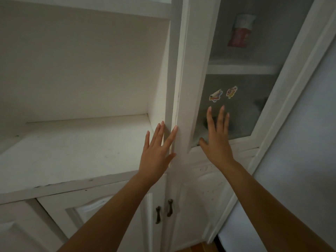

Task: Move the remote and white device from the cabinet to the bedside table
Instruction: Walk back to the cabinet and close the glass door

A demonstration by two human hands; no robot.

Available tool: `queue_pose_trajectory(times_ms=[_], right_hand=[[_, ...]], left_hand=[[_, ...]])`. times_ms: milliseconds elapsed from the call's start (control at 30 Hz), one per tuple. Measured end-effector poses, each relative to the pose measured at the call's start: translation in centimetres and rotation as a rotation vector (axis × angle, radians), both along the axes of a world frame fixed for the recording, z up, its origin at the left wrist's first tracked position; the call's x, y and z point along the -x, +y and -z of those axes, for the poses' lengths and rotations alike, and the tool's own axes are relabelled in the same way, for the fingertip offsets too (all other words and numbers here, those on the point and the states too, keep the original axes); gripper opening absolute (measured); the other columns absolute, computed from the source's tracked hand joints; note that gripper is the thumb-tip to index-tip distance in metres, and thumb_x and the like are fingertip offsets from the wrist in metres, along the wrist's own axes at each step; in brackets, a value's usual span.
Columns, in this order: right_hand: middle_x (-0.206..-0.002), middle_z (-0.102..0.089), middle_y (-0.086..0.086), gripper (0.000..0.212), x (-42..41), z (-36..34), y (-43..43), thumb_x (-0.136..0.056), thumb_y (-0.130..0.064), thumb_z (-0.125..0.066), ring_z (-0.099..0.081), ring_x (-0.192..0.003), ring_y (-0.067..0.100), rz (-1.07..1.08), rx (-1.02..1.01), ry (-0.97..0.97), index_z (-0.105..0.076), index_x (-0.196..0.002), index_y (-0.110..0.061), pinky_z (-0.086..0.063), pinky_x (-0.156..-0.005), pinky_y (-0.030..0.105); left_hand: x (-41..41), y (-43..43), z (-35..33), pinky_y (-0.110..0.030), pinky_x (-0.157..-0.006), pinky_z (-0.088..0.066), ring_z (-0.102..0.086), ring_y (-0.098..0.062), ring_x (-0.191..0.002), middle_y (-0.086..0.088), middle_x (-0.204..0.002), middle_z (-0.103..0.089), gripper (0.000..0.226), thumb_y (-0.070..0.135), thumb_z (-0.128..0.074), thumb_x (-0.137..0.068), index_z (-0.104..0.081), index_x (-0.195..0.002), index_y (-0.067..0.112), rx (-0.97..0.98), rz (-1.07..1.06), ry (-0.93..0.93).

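Observation:
I face a white cabinet with an open shelf (76, 142) on the left and a frosted glass door (234, 84) on the right. My left hand (156, 151) is flat with fingers spread, its fingertips touching the inner edge of the door frame (183, 88). My right hand (217, 137) lies open against the lower glass pane, below two stickers (223, 94). Neither hand holds anything. No remote or white device shows on the shelf. Blurred pale shapes lie behind the glass, too dim to name.
A red and white container (240, 31) stands on an upper shelf behind the glass. Below are two lower cabinet doors with dark metal handles (164, 210). A pale wall (300, 142) runs along the right. A strip of wooden floor (200, 247) shows at the bottom.

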State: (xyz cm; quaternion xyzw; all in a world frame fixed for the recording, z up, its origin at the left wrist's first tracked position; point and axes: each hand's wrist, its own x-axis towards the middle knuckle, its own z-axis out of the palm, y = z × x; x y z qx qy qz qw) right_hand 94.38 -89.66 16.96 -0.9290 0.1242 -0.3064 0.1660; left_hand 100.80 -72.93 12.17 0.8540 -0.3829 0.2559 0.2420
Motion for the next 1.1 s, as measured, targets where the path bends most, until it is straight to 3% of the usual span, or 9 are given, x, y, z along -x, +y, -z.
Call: queue_pose_trajectory(times_ms=[167, 400, 700, 900, 1100], right_hand=[[-0.152, 0.024, 0.010, 0.095, -0.2, 0.0, 0.0, -0.084, -0.014, -0.059, 0.022, -0.139, 0.034, -0.005, 0.000, 0.014, 0.021, -0.131, -0.038, -0.012, -0.113, 0.045], [-0.151, 0.028, 0.010, 0.092, -0.6, -0.9, 0.2, -0.085, -0.011, -0.057, 0.025, -0.137, 0.035, -0.022, -0.027, 0.068, 0.014, -0.140, -0.030, -0.025, -0.109, 0.045], [-0.151, 0.029, 0.010, 0.094, -0.7, -1.1, 0.2, -0.084, -0.010, -0.058, 0.025, -0.137, 0.035, -0.006, -0.018, 0.103, 0.014, -0.141, -0.029, -0.025, -0.110, 0.046], [-0.152, 0.026, 0.007, 0.092, 0.2, -1.9, 0.4, -0.085, -0.007, -0.056, 0.019, -0.140, 0.034, -0.008, -0.054, 0.129, 0.012, -0.141, -0.033, -0.029, -0.108, 0.044], [-0.156, 0.010, 0.006, 0.079, 1.4, -2.2, 0.9, -0.089, -0.013, -0.052, -0.001, -0.143, 0.033, -0.035, -0.089, 0.149, 0.003, -0.143, -0.033, -0.020, -0.113, 0.046]], left_hand=[[0.0, 0.0, 0.1, -0.049, -0.108, -0.004, -0.008, -0.027, -0.136, -0.018, -0.149, -0.026, 0.092, 0.028, -0.071, -0.075, -0.006, -0.140, 0.029, 0.002, -0.030, -0.002], [-0.6, -0.6, -0.1, -0.049, -0.108, -0.005, -0.012, -0.026, -0.135, -0.018, -0.147, -0.030, 0.094, 0.022, -0.072, -0.075, -0.005, -0.140, 0.028, 0.057, -0.070, 0.030], [-0.6, -0.8, -0.2, -0.047, -0.110, -0.004, -0.011, -0.027, -0.139, -0.014, -0.151, -0.021, 0.087, 0.029, -0.063, -0.082, 0.001, -0.140, 0.032, 0.045, -0.104, 0.029], [0.3, -0.9, -0.6, -0.044, -0.113, 0.008, 0.007, -0.023, -0.142, -0.007, -0.156, 0.003, 0.082, 0.032, -0.048, -0.091, 0.024, -0.129, 0.038, -0.058, -0.185, 0.071], [1.7, 0.0, -1.8, -0.047, -0.114, 0.000, 0.000, -0.022, -0.143, -0.008, -0.156, -0.003, 0.087, 0.026, -0.052, -0.091, 0.025, -0.130, 0.036, -0.111, -0.147, 0.127]])
